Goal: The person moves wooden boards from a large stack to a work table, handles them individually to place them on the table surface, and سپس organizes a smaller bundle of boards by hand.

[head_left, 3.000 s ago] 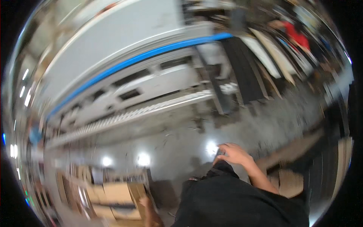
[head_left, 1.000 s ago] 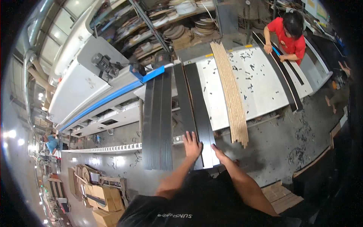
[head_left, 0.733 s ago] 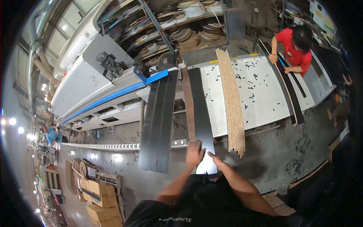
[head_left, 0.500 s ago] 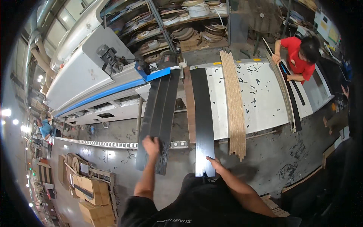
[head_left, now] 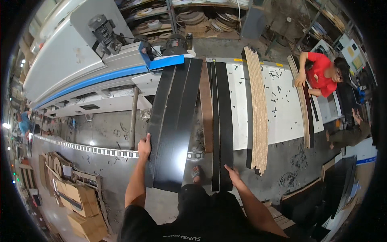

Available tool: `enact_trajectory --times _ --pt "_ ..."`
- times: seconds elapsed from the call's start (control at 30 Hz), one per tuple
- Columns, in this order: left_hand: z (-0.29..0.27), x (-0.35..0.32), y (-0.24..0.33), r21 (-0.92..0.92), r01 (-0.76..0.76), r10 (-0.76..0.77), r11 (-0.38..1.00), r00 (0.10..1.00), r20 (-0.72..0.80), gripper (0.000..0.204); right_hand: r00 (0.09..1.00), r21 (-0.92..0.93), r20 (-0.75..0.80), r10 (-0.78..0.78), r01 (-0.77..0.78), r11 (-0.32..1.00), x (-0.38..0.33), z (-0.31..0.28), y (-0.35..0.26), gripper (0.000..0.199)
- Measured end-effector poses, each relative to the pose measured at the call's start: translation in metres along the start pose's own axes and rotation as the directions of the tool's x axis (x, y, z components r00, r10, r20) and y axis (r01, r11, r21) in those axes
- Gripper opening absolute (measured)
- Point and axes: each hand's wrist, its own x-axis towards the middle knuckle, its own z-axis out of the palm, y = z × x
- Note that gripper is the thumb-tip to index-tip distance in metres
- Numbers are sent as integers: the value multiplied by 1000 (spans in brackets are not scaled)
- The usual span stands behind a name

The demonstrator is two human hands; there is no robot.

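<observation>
On the left lie long black boards [head_left: 171, 125] side by side, with pale lines between them and a glossy sheen at the near end. My left hand [head_left: 144, 146] is closed on their left edge. Right of them, across a gap, runs a narrower pair of black boards [head_left: 225, 121], split by a thin pale line. My right hand [head_left: 232, 173] grips the right edge near the close end, thumb on top and the other fingers hidden beneath. Both sets of boards reach away from me toward the machine.
A brown board [head_left: 207, 109] lies in the gap. To the right, a stack of wood-coloured strips [head_left: 258, 113] crosses a white table [head_left: 282, 109] scattered with black scraps. A person in red [head_left: 322, 74] handles strips at its far end. A machine with blue guard [head_left: 165, 62] stands left.
My left hand has moved from the top of the left boards to their left edge. My right hand stays at the narrower boards, whose top now shows a pale line. The view has shifted.
</observation>
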Motion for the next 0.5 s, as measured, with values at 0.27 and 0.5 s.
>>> enact_trajectory --times 0.27,0.5 --pt "49 -29 16 -178 39 -33 983 999 39 89 997 191 10 75 -75 979 -55 29 -64 51" --pt "70 -41 61 -174 -40 53 984 996 69 90 999 -47 6 36 -36 998 -1 9 5 109"
